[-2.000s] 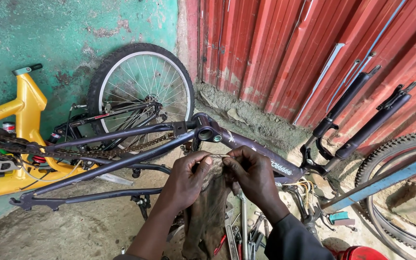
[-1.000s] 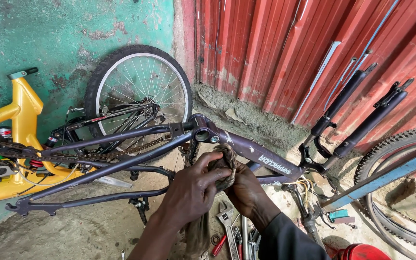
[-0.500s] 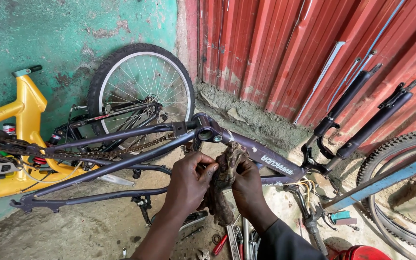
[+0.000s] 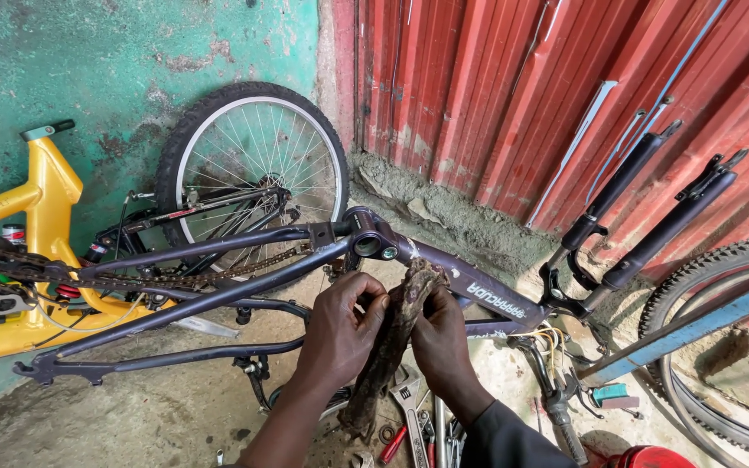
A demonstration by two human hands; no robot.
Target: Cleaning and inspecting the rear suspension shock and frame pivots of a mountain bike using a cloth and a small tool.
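At the far left a yellow bicycle frame (image 4: 41,217) leans against the green painted wall (image 4: 132,61), its chain and chainring hanging at the picture's edge; beside it a spoked rear wheel (image 4: 253,173) stands upright against the same wall, seemingly parked out of the way. A dark purple bicycle frame (image 4: 244,286) lies across the middle, its rear stays pointing left and its bottom bracket shell (image 4: 374,243) raised toward the camera, a position that appears to leave the shell open to reach. Just below that shell the left hand (image 4: 340,334) is closed on the near edge of a dirty brown rag (image 4: 396,334), fingers curled tight around the cloth; the rag hangs in a long strip between the two hands, its top touching the frame near the shell, its tail drooping toward the floor. The right hand (image 4: 439,334) grips the other side of the rag, pressing it from behind, so the cloth is pulled taut between both hands. Under them lie an adjustable spanner (image 4: 411,412) and other small tools on the concrete floor (image 4: 132,416); further right a black suspension fork (image 4: 652,208) rests against the red corrugated metal wall (image 4: 522,95), and a knobbly tyre (image 4: 713,347) fills the right edge.
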